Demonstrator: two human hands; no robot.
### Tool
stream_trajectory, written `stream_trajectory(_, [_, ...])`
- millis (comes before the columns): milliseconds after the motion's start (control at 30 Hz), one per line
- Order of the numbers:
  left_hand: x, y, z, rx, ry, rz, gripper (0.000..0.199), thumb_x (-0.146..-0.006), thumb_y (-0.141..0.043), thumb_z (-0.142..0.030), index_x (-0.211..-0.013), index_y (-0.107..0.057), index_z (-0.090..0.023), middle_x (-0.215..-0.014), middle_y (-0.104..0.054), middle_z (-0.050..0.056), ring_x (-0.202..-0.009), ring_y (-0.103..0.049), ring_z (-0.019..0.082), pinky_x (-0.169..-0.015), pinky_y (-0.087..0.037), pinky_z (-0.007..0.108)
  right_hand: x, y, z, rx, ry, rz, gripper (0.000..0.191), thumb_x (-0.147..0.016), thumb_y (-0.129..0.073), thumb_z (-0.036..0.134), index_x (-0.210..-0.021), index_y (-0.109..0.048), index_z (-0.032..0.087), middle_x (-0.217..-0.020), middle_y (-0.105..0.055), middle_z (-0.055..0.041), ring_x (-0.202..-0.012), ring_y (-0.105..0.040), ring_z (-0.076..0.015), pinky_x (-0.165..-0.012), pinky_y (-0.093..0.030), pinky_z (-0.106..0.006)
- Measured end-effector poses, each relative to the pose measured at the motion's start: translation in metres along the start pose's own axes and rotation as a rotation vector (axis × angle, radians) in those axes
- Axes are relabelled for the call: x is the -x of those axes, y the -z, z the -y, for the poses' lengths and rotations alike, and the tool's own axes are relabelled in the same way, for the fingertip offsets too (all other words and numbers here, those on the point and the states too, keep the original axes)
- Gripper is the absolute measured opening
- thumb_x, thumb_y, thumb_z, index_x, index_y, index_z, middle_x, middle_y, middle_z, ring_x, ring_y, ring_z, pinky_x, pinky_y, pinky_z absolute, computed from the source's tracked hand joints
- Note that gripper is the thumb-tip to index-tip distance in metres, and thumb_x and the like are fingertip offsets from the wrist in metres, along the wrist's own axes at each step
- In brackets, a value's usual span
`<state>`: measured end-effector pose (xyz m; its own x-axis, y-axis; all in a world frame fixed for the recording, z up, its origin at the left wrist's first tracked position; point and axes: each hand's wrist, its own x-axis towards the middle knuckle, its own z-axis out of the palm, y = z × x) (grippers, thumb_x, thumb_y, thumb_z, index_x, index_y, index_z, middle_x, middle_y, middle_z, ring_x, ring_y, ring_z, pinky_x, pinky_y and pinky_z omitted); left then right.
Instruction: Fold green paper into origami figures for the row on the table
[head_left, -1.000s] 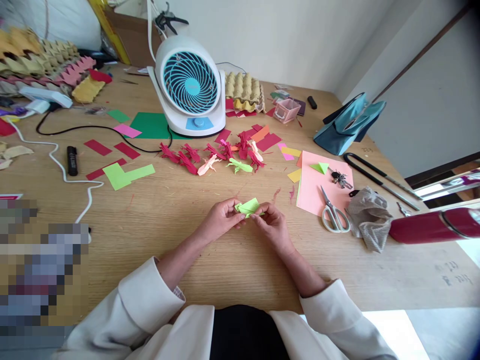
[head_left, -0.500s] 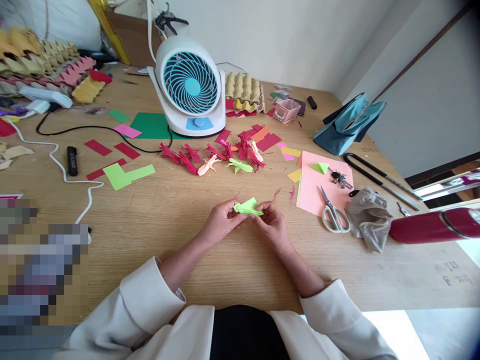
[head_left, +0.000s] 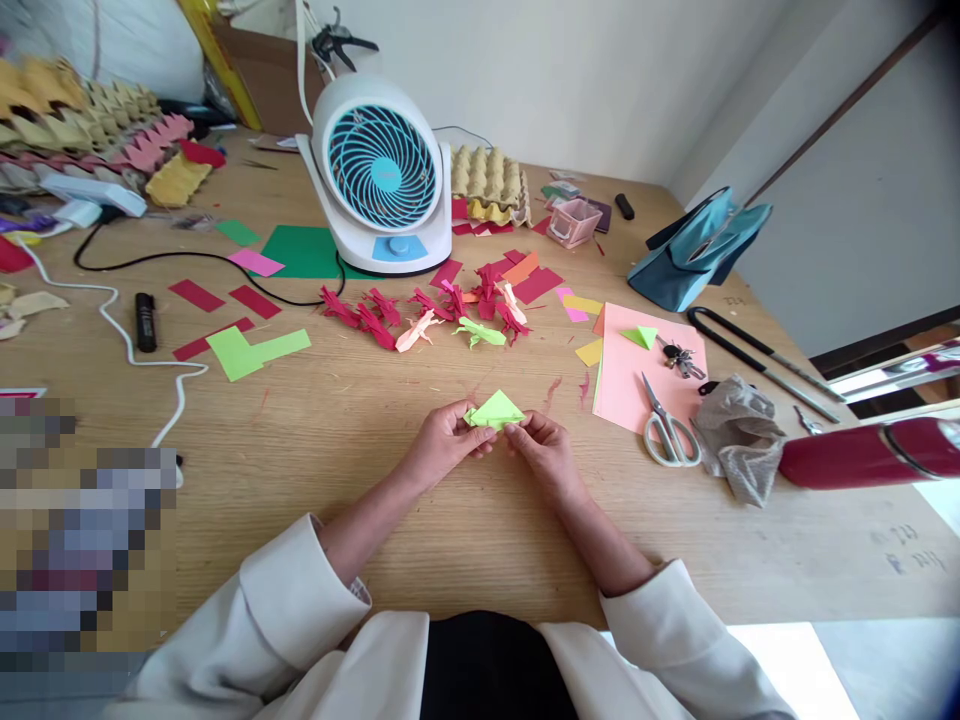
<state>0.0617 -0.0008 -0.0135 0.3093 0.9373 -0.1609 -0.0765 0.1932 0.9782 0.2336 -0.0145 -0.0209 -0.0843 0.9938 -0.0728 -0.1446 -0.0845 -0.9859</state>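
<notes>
Head view: just below the frame's centre, the left hand (head_left: 442, 445) and right hand (head_left: 549, 452), thumbs closed against fingers, pinch the green paper (head_left: 499, 408), folded with a triangular peak. Scissors (head_left: 659, 409) lie right of centre; the fan (head_left: 385, 175) stands upper left.

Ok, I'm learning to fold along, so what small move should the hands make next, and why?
Probably pinch the lower edge of the light-green folded paper triangle flatter: the left hand and right hand grip its opposite ends, and that edge looks layered and uneven, though the creases are too small to read.
</notes>
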Motion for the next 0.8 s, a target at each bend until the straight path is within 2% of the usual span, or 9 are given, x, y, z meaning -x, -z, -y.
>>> stream_trajectory(267, [0.0002,-0.0019,0.0018,-0.059,-0.009,0.028,0.035,-0.072,-0.076,-0.044,-0.083,-0.061,-0.014,-0.071,-0.063,0.0,-0.06,-0.06,0.011,-0.058,-0.051,0.023,0.0005,-0.0013,0.0011,0.006,-0.009,-0.012,0.038,-0.073,-0.077,0.05,-0.067,-0.054,0.02,-0.057,-0.055,0.0044,-0.052,-0.045,-0.0095,-0.055,-0.035,-0.024])
stream_trajectory(533, [0.0011,0.0002,0.0006,-0.203,-0.037,-0.044,0.037,-0.071,-0.077,-0.047,-0.084,-0.067,-0.014,-0.069,-0.06,-0.002,-0.06,-0.053,0.011,-0.054,-0.044,0.02,0.0026,-0.0042,-0.0029,0.034,-0.026,-0.004,0.041,-0.071,-0.078,0.051,-0.064,-0.051,0.02,-0.054,-0.049,0.0058,-0.048,-0.037,-0.0077,-0.048,-0.027,-0.023])
stream_trajectory(800, [0.003,-0.0032,-0.0074,-0.155,0.031,-0.06,0.048,-0.063,-0.081,-0.054,-0.085,-0.07,-0.013,-0.073,-0.064,0.0,-0.062,-0.055,0.012,-0.055,-0.049,0.023,0.0011,-0.0023,0.0058,0.031,-0.049,0.015,0.041,-0.065,-0.081,0.054,-0.068,-0.059,0.02,-0.056,-0.055,0.004,-0.05,-0.045,-0.0093,-0.051,-0.034,-0.024])
